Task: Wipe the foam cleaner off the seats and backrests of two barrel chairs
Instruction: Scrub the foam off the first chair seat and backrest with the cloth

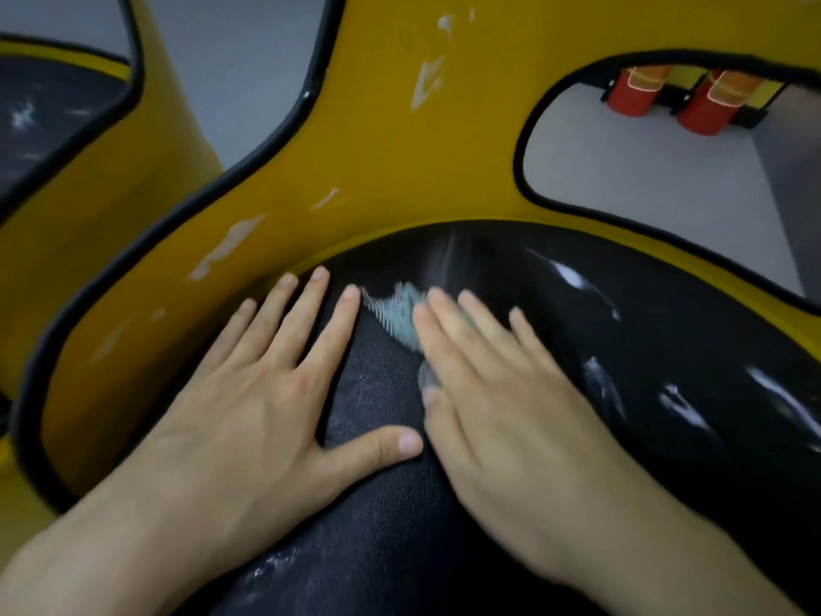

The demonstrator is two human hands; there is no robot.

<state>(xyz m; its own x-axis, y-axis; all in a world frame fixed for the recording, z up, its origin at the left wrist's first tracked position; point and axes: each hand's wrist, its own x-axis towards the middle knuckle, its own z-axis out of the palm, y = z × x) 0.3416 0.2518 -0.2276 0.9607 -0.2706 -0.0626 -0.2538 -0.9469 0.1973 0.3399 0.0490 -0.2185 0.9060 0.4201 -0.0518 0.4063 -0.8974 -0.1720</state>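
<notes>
Head view: both hands are down on the black seat of the near barrel chair. The left hand lies flat with its fingers spread and straight, grasping nothing. Its fingertips reach the seam where the seat meets the yellow backrest.

Just to its right, the right hand presses flat on a teal cloth. Its fingers are straight rather than curled round the cloth, and the hand is motion-blurred. The cloth pokes out past those fingertips and beside the thumb, between the 2 hands.

Right of the right hand the seat runs wide, with white seat foam streaked across it, out to the curved yellow rim at the far side. Ahead of that hand a faint smear leads to the backrest seam.

Beyond the left hand's fingertips, backrest foam sits in pale patches that climb higher up the yellow. Black piping edges the backrest left of that hand.

Past the right hand, a cutout in the backrest shows grey floor and 2 red cylinders.

Far left of the left hand stands the second chair, its dark second seat flecked white.
</notes>
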